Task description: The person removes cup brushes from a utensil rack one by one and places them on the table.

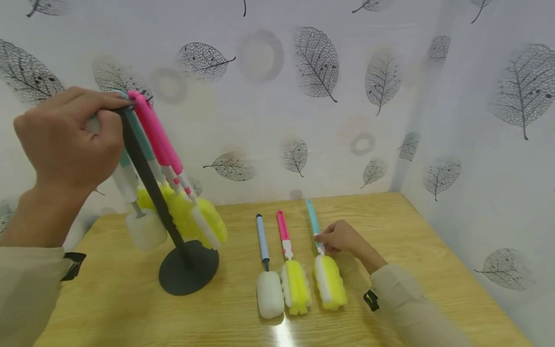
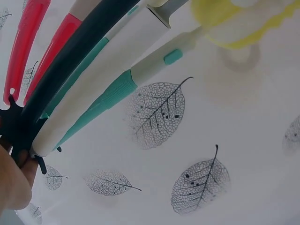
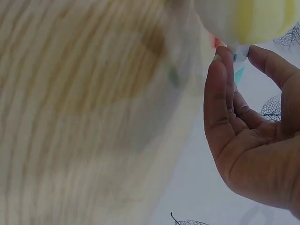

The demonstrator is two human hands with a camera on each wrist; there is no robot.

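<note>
At the left of the head view my left hand grips the top of a black brush stand, fingers curled at its hooks. Sponge bottle brushes hang from it: pink-handled brushes, teal-and-white brushes and a white-handled brush. My right hand pinches the lower handle of a teal-handled bottle brush with a yellow and white sponge; it lies on the table. Beside it lie a pink-handled brush with a similar sponge and a blue-handled brush with a white sponge.
The wooden table carries the stand's round base at left and the three lying brushes near its middle. A pale curtain with leaf prints hangs behind and along the right side.
</note>
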